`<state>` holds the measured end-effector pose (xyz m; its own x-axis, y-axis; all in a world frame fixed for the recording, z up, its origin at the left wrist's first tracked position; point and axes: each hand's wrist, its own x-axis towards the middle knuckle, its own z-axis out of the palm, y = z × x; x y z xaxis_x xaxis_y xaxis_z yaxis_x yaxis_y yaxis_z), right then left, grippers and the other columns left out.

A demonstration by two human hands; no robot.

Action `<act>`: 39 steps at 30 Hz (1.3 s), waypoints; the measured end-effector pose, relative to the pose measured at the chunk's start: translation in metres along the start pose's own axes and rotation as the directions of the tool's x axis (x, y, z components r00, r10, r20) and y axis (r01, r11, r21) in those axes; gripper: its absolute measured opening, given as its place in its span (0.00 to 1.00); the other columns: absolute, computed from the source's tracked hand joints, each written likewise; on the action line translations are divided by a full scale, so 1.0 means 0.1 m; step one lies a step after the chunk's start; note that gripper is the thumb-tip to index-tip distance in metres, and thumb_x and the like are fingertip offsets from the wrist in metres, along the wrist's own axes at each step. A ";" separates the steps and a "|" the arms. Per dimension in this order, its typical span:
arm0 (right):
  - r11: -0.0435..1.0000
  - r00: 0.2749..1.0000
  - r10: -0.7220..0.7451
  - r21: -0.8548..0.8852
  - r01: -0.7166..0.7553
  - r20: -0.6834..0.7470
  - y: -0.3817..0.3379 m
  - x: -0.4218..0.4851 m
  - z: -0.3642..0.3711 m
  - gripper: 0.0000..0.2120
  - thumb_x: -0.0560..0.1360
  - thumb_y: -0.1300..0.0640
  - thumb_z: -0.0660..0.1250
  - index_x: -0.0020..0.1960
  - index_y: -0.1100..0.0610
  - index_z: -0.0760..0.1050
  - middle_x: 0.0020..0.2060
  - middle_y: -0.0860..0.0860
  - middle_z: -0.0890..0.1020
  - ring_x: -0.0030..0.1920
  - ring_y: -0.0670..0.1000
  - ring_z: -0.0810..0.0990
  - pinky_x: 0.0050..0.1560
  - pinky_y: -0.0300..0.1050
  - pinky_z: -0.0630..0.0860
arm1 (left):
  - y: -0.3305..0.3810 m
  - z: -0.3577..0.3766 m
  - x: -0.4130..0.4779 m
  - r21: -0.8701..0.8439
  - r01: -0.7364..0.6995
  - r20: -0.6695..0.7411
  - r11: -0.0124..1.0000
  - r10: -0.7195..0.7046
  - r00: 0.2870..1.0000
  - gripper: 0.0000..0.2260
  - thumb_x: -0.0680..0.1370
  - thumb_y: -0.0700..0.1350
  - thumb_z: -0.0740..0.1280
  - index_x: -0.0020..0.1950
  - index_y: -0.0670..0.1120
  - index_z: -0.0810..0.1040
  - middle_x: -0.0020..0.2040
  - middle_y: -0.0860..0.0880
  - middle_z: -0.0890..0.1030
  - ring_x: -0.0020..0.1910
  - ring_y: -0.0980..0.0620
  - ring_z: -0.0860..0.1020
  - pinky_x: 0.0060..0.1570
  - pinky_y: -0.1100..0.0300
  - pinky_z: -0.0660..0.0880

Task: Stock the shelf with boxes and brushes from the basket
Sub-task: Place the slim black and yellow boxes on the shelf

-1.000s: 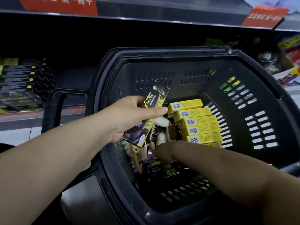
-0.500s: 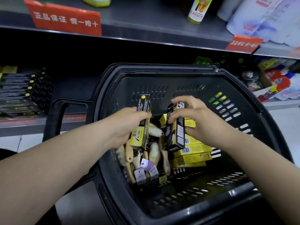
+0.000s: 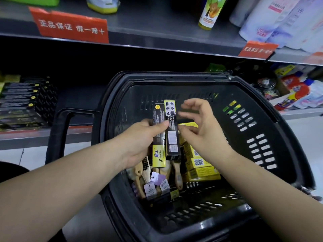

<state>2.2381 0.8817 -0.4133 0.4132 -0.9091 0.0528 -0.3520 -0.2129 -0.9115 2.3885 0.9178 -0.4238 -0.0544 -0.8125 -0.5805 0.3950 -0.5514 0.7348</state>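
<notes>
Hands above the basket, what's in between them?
In the head view, two black boxes stand between them, gripped by the left hand; the right hand is open beside them.

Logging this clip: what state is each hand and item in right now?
Left hand: grips two long black-and-yellow boxes, upright.
Right hand: open, beside them.
Black plastic basket: holds stacked yellow boxes and wooden brushes.
Black boxes on grey metal shelf: stacked flat.

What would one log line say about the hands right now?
left hand: holds two black boxes upright | right hand: open beside them | basket: brushes, yellow boxes inside
</notes>
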 end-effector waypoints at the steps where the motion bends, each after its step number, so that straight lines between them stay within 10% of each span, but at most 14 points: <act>1: 0.996 0.997 0.076 0.046 -0.075 -0.008 0.01 0.01 0.00 0.20 0.74 0.64 0.67 0.58 0.45 0.66 0.56 0.41 0.74 0.55 0.36 0.76 0.48 0.31 0.75 | -0.01 -0.01 0.01 0.027 -0.016 -0.011 1.000 0.017 1.000 0.18 0.77 0.42 0.67 0.65 0.40 0.71 0.56 0.40 0.81 0.56 0.44 0.79 0.59 0.46 0.74; 4: 0.923 0.922 0.331 0.135 -0.361 0.200 0.06 0.01 0.02 0.28 0.68 0.49 0.73 0.64 0.48 0.66 0.55 0.44 0.78 0.53 0.40 0.79 0.50 0.36 0.76 | 0.00 -0.04 0.02 0.044 -0.039 0.020 0.998 0.038 0.999 0.18 0.74 0.41 0.69 0.63 0.42 0.73 0.52 0.43 0.83 0.50 0.47 0.82 0.50 0.53 0.79; 10: 0.746 0.825 0.460 0.361 -0.560 0.330 0.05 0.09 -0.11 0.15 0.74 0.69 0.61 0.59 0.61 0.72 0.48 0.56 0.83 0.43 0.52 0.84 0.40 0.45 0.81 | 0.03 -0.05 0.09 -0.012 -0.022 -0.022 1.000 0.022 1.000 0.12 0.76 0.46 0.68 0.58 0.45 0.75 0.47 0.46 0.83 0.43 0.49 0.81 0.43 0.55 0.80; 14: 0.656 0.764 0.565 0.391 -0.646 0.313 0.04 0.13 -0.20 0.09 0.77 0.54 0.64 0.49 0.58 0.79 0.37 0.56 0.84 0.33 0.52 0.83 0.36 0.44 0.81 | 0.08 -0.05 0.10 -0.054 -0.025 -0.067 0.998 0.021 0.998 0.12 0.77 0.46 0.67 0.59 0.44 0.75 0.45 0.47 0.80 0.38 0.52 0.79 0.34 0.57 0.78; 19: 0.600 0.714 0.621 0.390 -0.698 0.323 0.04 0.11 -0.08 0.20 0.64 0.39 0.68 0.40 0.57 0.80 0.30 0.52 0.83 0.28 0.48 0.81 0.28 0.38 0.77 | 0.07 -0.02 0.09 -0.017 0.002 -0.049 1.000 -0.002 0.999 0.15 0.77 0.46 0.67 0.62 0.43 0.75 0.57 0.40 0.81 0.52 0.43 0.80 0.47 0.50 0.78; 27: 0.638 0.744 0.564 0.383 -0.668 0.357 0.13 0.05 0.08 0.12 0.76 0.48 0.64 0.47 0.56 0.78 0.34 0.52 0.84 0.33 0.49 0.82 0.34 0.40 0.79 | 0.02 -0.02 0.10 -0.029 -0.033 -0.047 0.999 0.032 0.998 0.15 0.77 0.47 0.67 0.62 0.45 0.74 0.52 0.43 0.83 0.46 0.47 0.82 0.41 0.56 0.81; 33: 0.932 0.894 0.321 0.061 -0.356 0.313 0.10 0.17 -0.17 0.20 0.67 0.45 0.70 0.56 0.48 0.73 0.50 0.51 0.83 0.49 0.50 0.82 0.55 0.49 0.77 | 0.08 -0.08 0.11 -0.028 0.023 -0.074 0.999 -0.025 0.997 0.18 0.76 0.57 0.64 0.57 0.44 0.77 0.35 0.46 0.84 0.29 0.48 0.82 0.29 0.58 0.79; 39: 0.936 0.731 0.330 -0.307 -0.172 0.597 0.00 0.17 -0.51 0.16 0.61 0.49 0.76 0.48 0.48 0.81 0.47 0.49 0.84 0.39 0.39 0.80 0.42 0.32 0.74 | 0.06 -0.11 0.14 0.333 0.018 0.090 0.943 -0.051 0.995 0.18 0.76 0.51 0.67 0.63 0.47 0.73 0.47 0.45 0.85 0.42 0.50 0.82 0.46 0.54 0.78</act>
<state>2.2019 0.8474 -0.3919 0.6872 -0.5214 -0.5059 -0.6584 -0.1526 -0.7371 2.4005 0.9054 -0.4316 -0.1572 -0.7971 -0.5831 0.0659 -0.5976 0.7991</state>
